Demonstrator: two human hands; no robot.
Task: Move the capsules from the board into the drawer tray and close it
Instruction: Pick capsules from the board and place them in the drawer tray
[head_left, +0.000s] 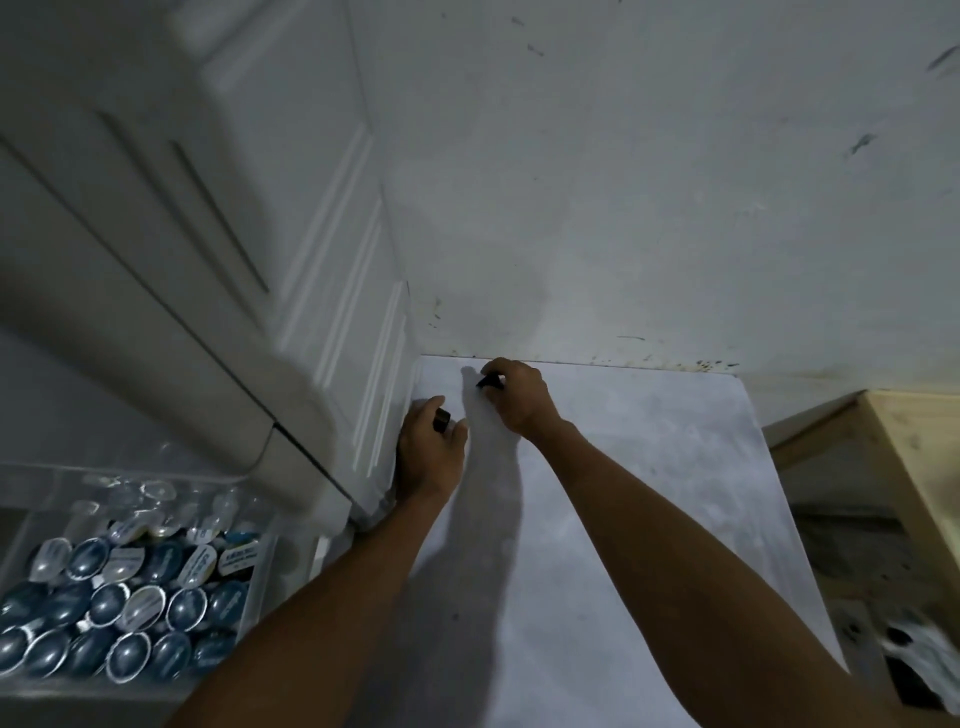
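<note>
Dark capsules (442, 418) are pinched in left grip (431, 452) and right grip (519, 397), probably light, dentable, best taken by the rim.

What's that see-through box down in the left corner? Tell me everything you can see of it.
It is the drawer tray, a clear plastic box with straight walls. It stands open, low at the left, below a white panelled unit. It holds a pile of capsules: dark blue domes with silvery rims, some turned to show pale printed lids. Its back wall mirrors a few of them faintly. Its left side runs out of view.
</note>
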